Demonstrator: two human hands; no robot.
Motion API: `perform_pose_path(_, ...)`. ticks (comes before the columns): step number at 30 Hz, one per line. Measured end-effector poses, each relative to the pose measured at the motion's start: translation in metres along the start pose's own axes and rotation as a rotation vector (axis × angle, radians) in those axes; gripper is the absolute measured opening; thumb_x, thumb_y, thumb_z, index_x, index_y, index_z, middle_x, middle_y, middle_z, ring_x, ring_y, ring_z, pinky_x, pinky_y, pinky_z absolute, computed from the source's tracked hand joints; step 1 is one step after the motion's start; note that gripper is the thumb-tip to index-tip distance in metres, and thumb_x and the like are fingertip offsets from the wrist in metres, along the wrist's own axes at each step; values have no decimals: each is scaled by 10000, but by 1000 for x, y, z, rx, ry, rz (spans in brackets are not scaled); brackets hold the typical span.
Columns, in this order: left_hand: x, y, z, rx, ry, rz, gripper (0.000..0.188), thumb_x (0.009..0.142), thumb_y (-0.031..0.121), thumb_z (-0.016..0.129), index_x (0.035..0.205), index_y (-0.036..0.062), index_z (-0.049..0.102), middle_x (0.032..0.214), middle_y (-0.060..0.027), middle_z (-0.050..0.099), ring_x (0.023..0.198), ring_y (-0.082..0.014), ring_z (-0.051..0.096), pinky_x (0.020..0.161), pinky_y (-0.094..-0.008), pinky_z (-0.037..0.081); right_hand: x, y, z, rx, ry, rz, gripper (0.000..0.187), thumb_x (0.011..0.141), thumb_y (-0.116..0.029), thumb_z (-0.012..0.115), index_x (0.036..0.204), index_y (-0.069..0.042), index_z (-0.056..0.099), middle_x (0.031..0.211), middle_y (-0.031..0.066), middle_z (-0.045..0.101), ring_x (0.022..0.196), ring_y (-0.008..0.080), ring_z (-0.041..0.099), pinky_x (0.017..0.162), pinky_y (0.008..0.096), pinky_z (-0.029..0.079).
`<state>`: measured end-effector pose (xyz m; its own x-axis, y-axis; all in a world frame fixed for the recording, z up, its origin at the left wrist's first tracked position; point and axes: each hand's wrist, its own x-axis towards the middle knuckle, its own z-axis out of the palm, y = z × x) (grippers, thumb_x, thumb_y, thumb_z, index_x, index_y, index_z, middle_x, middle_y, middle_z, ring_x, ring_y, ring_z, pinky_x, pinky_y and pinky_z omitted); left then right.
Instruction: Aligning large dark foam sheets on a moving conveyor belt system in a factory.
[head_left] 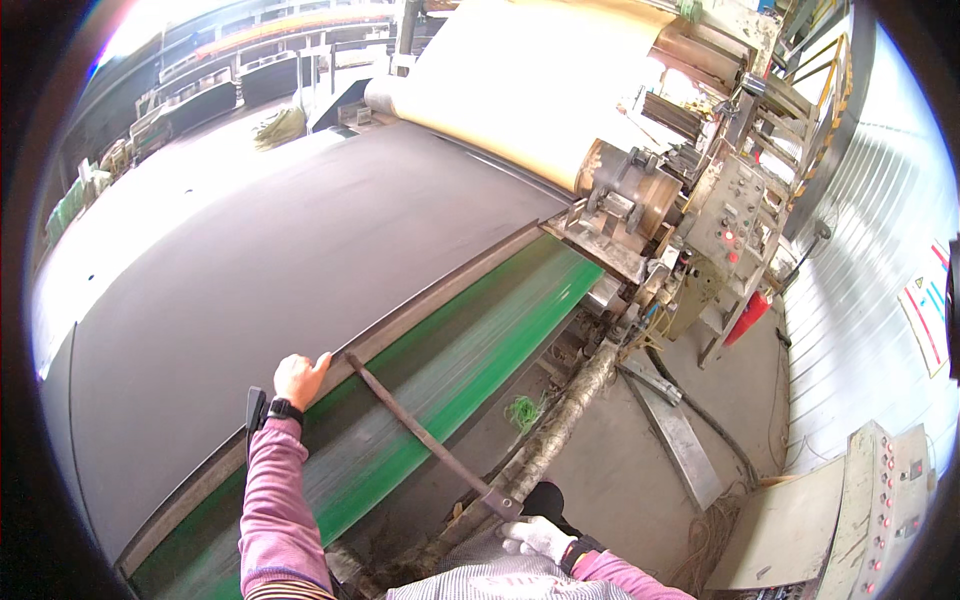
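left hand (300, 380) bare, thumb out, at the metal rail (445, 292) between dark sheet (300, 240) and green belt (520, 290); can't tell if gripping. right hand (540, 540), white glove, at near end of metal bar (425, 437) lying across belt; grip unclear. wall sign (928, 312): red/blue marks, text unreadable. striped apron (455, 580) has reddish print, partly cut off.

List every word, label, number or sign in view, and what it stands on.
Wall sign: white, with red and blue marks and a small yellow triangle; lettering too small and skewed to read.
Striped garment: faint reddish lettering, too blurred to read.
Control panel and cabinet: any labels by the buttons are too small to read.
No text is legible.
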<state>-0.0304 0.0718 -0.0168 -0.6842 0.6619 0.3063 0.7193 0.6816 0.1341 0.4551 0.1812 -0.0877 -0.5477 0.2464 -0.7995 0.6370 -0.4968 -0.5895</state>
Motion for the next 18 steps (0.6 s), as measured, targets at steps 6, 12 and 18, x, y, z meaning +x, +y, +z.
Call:
perform_pose_path(6, -41, -73, -4, -24, -196, 284, 357, 933, 167, 439, 1282, 97, 472, 1128, -201, 615, 1106, -398, 552, 920, -429, 467, 2, 8, 1, -3, 20, -34, 261, 866, -287, 632, 994, -61, 664, 801, 36, 681, 624, 83, 588, 526, 201, 426)
perform_pose_path(12, -154, -193, -67, -61, -92, -374, 523, 897, 430, 536, 642, -8, 669, 829, -187, 667, 976, -320, 607, 856, -411, 472, -14, 11, 4, 18, 16, -141, 282, 879, -279, 596, 1020, -38, 635, 822, 39, 676, 663, 98, 591, 550, 230, 436)
perform_pose_path(18, -127, -125, -66, -141, 9, -205, 401, 848, 484, 558, 828, 128, 743, 788, -167, 642, 816, -327, 613, 792, -402, 490, -16, 0, 10, -126, -17, -91, 277, 892, -291, 606, 1033, -55, 638, 844, 22, 678, 681, 78, 590, 559, 211, 443)
